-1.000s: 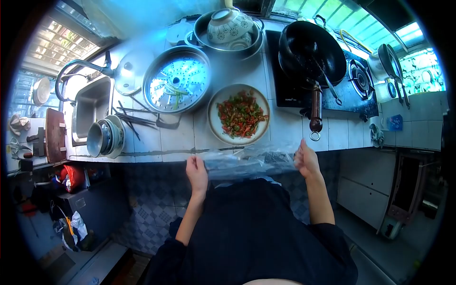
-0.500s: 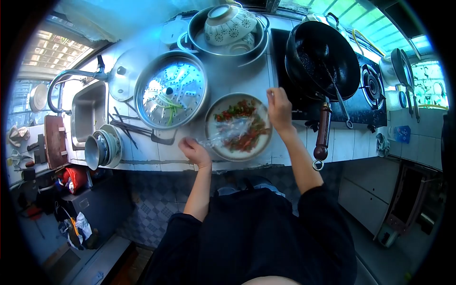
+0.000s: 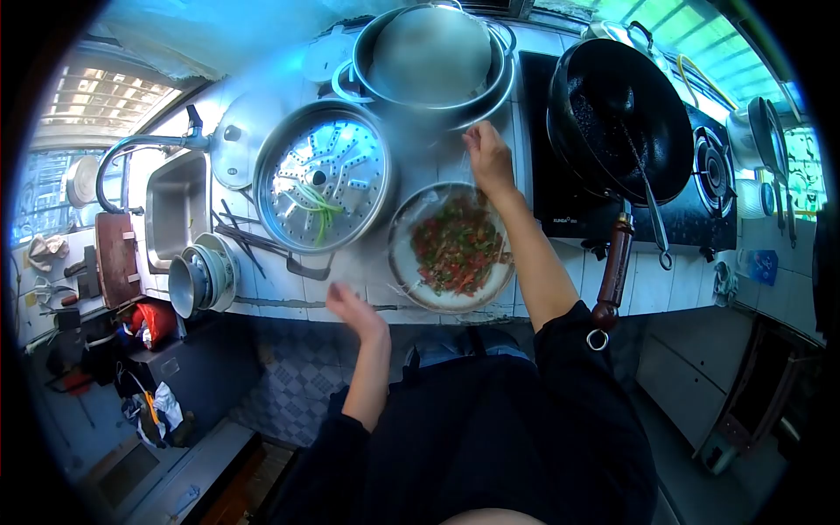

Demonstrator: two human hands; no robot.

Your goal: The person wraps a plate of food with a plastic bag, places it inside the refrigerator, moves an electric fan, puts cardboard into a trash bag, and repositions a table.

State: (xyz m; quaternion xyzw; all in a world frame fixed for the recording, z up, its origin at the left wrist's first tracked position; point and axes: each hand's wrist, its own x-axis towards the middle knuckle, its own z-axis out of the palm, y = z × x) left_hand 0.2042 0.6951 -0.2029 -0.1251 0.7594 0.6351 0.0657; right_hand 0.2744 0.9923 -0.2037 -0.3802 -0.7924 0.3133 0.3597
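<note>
At the counter's near edge, a stack of bowls (image 3: 199, 278) stands on the left, dark sticks (image 3: 238, 231) behind it. The wok's brown handle (image 3: 617, 262) juts over the edge on the right. Farther in, a steamer pan (image 3: 297, 162) holding green stalks (image 3: 322, 226) sits close to the plate's left side, and the black wok (image 3: 604, 131) tilts on the stove (image 3: 556, 188) with a ladle (image 3: 652, 203) in it. Behind stands a pot (image 3: 354, 68), its round contents hazy.

The left hand (image 3: 352, 308) is just off the near-left rim of the plate (image 3: 401, 254); its fingers are blurred, their grip unclear. Clear film (image 3: 430, 203) covers the plate of chopped red and green food (image 3: 457, 249). The right hand (image 3: 492, 159) is above the far rim, thumb and fingertips pinched together; whether they grip the film's edge cannot be told.
</note>
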